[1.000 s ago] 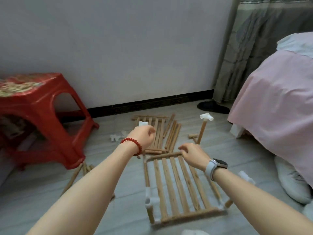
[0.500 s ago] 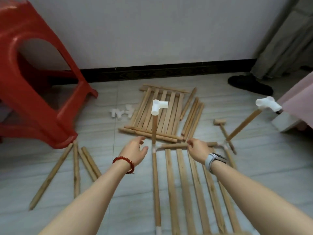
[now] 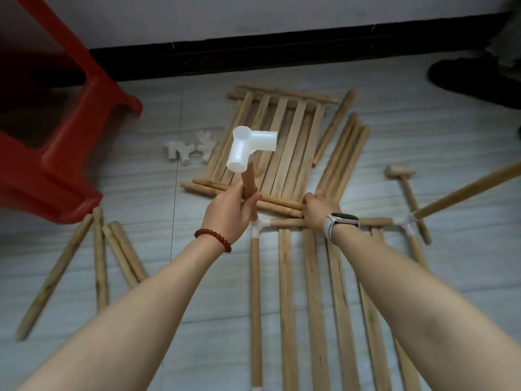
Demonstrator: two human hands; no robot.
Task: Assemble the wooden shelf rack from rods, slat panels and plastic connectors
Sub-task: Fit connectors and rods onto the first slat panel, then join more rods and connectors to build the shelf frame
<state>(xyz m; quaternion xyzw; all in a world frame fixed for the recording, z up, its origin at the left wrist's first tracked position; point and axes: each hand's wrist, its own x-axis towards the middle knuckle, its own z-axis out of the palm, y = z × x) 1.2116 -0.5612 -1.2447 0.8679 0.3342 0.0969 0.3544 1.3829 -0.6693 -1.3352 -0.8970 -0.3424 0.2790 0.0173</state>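
Note:
A part-built rack lies on the floor: a slat panel [image 3: 313, 292] framed by rods and white plastic connectors. My left hand [image 3: 231, 213] grips the upright rod [image 3: 248, 182] at the panel's far left corner, which carries a white three-way connector [image 3: 248, 148] on top. My right hand [image 3: 318, 213] presses down on the panel's far cross rod [image 3: 287, 222]. At the far right corner connector [image 3: 407, 222], a second rod [image 3: 468, 190] leans up to the right. A spare slat panel [image 3: 282, 136] lies beyond my hands.
Loose rods [image 3: 98, 258] lie at the left, more rods [image 3: 344, 153] right of the spare panel. Loose white connectors [image 3: 189, 149] sit left of the spare panel. A small wooden mallet [image 3: 406, 187] lies at the right. A red plastic stool [image 3: 56, 136] stands at the left, a dark shoe [image 3: 473, 77] at the far right.
The camera has tilted down and closer to the floor. My left hand, open beside the upright rod half a second ago, has closed around it. My right hand stays on the cross rod.

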